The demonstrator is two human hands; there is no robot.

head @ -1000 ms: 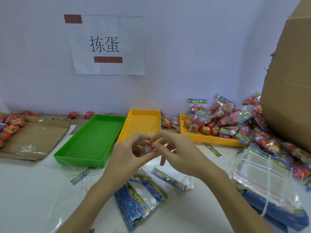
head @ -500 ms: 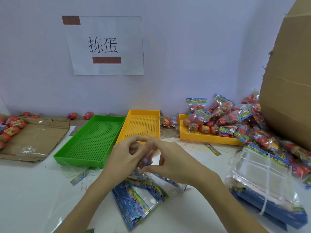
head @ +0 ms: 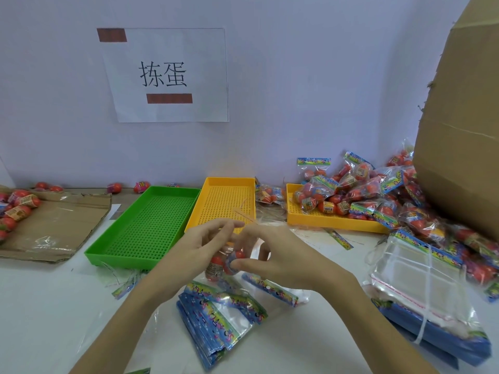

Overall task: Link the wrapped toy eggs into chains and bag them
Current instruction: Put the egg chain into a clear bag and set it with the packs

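Two wrapped toy eggs held side by side above the tabletop, between both hands. Left hand curled around the left egg, right hand pinching the right one, fingertips nearly meeting above. Stack of empty bags directly beneath, slightly nearer; probably linking next.

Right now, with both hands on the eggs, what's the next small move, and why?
Probably lower the linked toy eggs toward the empty printed bags just below. Both the left hand and right hand pinch them together above that pile, so bagging looks near.
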